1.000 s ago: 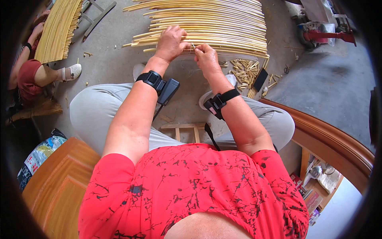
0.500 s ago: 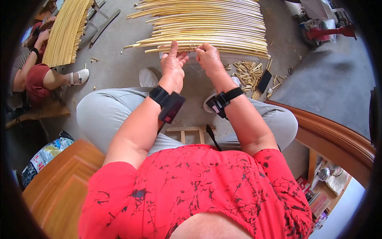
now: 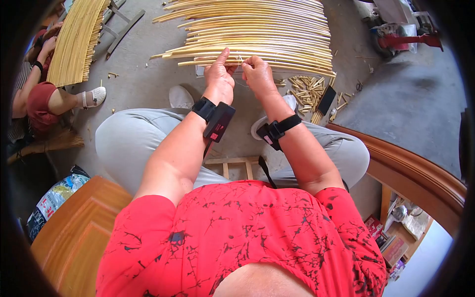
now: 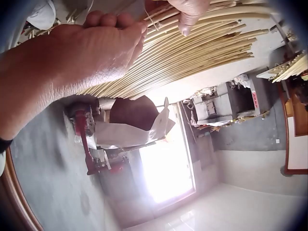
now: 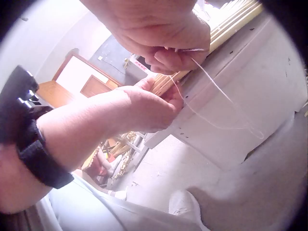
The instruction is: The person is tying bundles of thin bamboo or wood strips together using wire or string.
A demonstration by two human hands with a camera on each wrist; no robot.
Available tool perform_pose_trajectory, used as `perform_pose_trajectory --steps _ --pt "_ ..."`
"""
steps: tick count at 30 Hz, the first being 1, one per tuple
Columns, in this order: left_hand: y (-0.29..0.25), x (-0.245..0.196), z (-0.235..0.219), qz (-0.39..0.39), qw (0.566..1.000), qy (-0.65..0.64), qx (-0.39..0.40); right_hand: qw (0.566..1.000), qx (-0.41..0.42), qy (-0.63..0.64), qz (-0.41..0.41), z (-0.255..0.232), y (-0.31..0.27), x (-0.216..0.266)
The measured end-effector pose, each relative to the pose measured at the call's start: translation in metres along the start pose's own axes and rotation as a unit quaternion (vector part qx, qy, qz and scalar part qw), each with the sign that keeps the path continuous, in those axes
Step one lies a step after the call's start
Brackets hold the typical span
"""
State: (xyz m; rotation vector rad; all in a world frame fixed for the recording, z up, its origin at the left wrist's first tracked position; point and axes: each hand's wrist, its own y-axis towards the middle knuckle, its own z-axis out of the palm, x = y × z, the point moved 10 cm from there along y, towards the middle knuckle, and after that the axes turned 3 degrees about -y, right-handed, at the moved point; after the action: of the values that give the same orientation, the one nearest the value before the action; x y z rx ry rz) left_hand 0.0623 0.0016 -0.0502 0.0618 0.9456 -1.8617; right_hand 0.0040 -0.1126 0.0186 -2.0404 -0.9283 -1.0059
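Observation:
A mat of long, pale yellow sticks [image 3: 257, 37] lies in front of me, with white thread [image 5: 217, 85] around its near sticks. My left hand [image 3: 219, 79] grips the near sticks, thumb above and fingers underneath; in the left wrist view its thumb [image 4: 188, 21] lies against them. Just to its right, my right hand [image 3: 260, 78] pinches the thread at the mat's near edge, its fingers curled in. From there the thread hangs in a loose loop in the right wrist view. A thin, shiny piece [image 5: 191, 50] shows at the right fingers.
Short cut stick pieces [image 3: 304, 93] and a dark flat slab [image 3: 326, 100] lie on the floor at right. To the left, another person [image 3: 42, 99] sits by a second stick mat [image 3: 76, 42]. A wooden panel [image 3: 81, 237] stands near my left side.
My left hand was palm down over the sticks; it drew back, turned palm up, and now holds the near sticks from below. The right hand stays at almost the same spot.

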Motion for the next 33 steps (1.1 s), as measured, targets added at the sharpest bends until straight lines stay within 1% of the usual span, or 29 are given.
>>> perform_pose_trajectory --steps 2,5,8,11,15,17,21,23,27,29,33 --pt "-0.001 -0.001 -0.005 0.015 1.0 0.006 -0.023 0.999 -0.007 -0.032 -0.007 0.0 -0.001 -0.001" --pt "0.001 0.0 -0.006 0.012 0.999 0.019 -0.028 0.999 -0.026 -0.039 -0.01 0.001 0.0 -0.008" --pt "-0.003 -0.001 -0.003 0.012 0.999 -0.007 -0.037 0.999 -0.03 -0.018 -0.019 0.002 0.0 -0.009" --pt "-0.001 -0.002 -0.005 0.019 0.999 -0.004 -0.048 0.999 -0.032 -0.008 -0.011 0.001 -0.001 -0.008" --pt "0.002 -0.003 -0.007 0.034 0.999 0.009 -0.041 0.999 -0.034 0.0 -0.008 0.002 -0.002 -0.01" --pt "0.003 -0.003 -0.008 0.036 0.999 0.01 -0.036 0.999 -0.036 0.027 -0.005 0.003 -0.002 -0.014" --pt "0.0 -0.005 -0.006 0.04 0.999 0.019 -0.03 0.999 -0.05 0.013 -0.01 0.003 -0.002 -0.014" --pt "-0.001 -0.005 -0.004 0.04 0.999 0.025 -0.024 0.996 -0.074 0.038 0.022 0.0 -0.003 -0.02" --pt "-0.001 -0.004 -0.005 0.04 0.999 0.027 -0.024 0.997 -0.061 0.038 0.043 0.0 -0.005 -0.018" --pt "-0.002 -0.004 -0.004 0.041 0.999 0.025 -0.025 0.997 -0.075 -0.01 0.001 -0.001 -0.001 -0.016" --pt "-0.004 -0.006 -0.004 0.051 0.998 0.024 -0.032 0.994 -0.098 -0.049 -0.03 0.001 0.003 -0.015"
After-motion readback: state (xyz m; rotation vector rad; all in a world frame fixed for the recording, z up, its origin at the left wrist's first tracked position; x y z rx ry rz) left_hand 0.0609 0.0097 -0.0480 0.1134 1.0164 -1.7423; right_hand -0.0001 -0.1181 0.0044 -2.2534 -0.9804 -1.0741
